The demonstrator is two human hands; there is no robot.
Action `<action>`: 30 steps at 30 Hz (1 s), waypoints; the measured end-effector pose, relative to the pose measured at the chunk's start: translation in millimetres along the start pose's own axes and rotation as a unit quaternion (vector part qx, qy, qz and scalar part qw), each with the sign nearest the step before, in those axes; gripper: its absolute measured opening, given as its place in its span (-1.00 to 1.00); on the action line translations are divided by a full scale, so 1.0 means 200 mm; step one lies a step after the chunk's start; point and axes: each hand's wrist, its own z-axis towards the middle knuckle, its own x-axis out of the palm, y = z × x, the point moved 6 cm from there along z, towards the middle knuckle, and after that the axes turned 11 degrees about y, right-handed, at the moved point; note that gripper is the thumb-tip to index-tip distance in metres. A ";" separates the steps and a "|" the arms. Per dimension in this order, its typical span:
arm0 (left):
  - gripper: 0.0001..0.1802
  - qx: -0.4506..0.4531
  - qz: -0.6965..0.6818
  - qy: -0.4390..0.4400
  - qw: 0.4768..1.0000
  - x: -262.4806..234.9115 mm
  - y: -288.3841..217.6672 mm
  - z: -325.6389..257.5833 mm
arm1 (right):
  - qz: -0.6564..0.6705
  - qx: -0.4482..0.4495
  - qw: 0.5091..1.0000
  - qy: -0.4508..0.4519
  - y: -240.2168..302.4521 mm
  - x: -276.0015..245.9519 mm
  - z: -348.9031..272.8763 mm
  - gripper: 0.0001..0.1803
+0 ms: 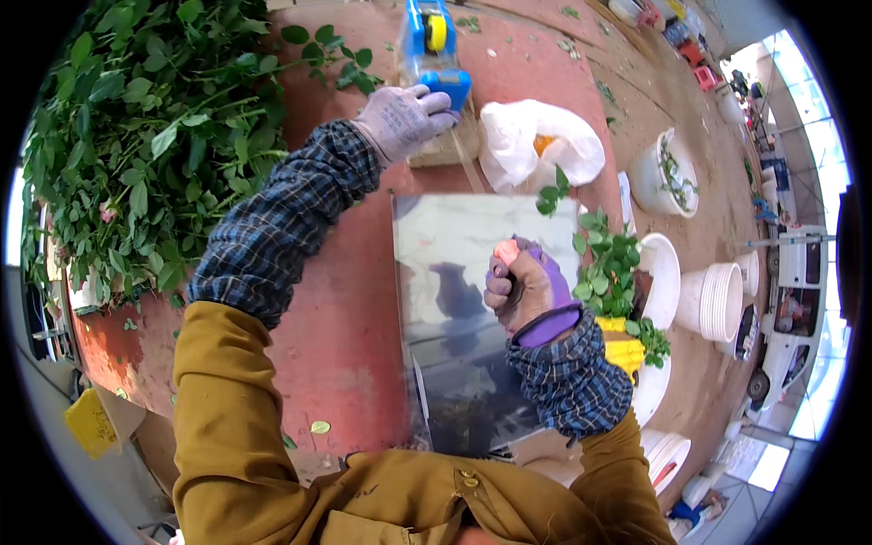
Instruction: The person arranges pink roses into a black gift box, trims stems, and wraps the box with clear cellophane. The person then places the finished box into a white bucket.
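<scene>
My left hand point(404, 118), in a pale grey work glove, reaches to the far side of the table. Its fingers bend against the front end of a blue tape dispenser point(447, 86) with a yellow wheel, mounted on a pale block point(445, 150). My right hand point(525, 289), in a purple and grey glove, is closed in a fist above a shiny reflective sheet point(436, 236). A small salmon-pink piece point(506, 253) shows at the top of the fist; what it is I cannot make out. Leafy stems point(604, 263) lie beside that hand, touching the sheet's right edge.
A big heap of leafy rose stems point(154, 136) covers the far left of the reddish table point(350, 363). A white plastic bag point(540, 136) sits right of the dispenser. Off the table's right side stand white buckets point(708, 300), one holding stems point(674, 173). A white vehicle point(795, 318) is farther right.
</scene>
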 end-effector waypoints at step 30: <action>-0.21 0.065 -0.027 0.294 0.953 -0.82 -1.70 -0.08 | -0.094 0.025 0.995 0.001 -0.27 -1.17 -1.42 -0.86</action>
